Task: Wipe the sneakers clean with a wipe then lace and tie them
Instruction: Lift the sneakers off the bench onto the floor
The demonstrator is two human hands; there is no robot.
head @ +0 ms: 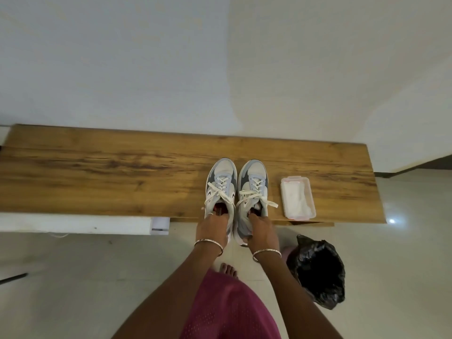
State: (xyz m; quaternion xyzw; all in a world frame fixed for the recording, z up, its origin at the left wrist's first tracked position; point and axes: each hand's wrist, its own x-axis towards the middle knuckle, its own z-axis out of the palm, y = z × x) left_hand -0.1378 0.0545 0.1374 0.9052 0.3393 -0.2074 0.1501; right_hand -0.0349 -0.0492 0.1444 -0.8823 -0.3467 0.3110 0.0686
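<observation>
At near edge of tabletop (122,172), the pair stands side by side, toes to wall, heels overhanging, prob. so collars can be gripped. L hand (212,230) fingers (211,216) hook into left sneaker (221,182); R hand (263,228) likewise grips right sneaker (253,182). Wipes box (297,198) sits just right.

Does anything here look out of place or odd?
Only this: the heels of the left sneaker and right sneaker overhang the wooden bench, gripped by the left hand and right hand.
</observation>
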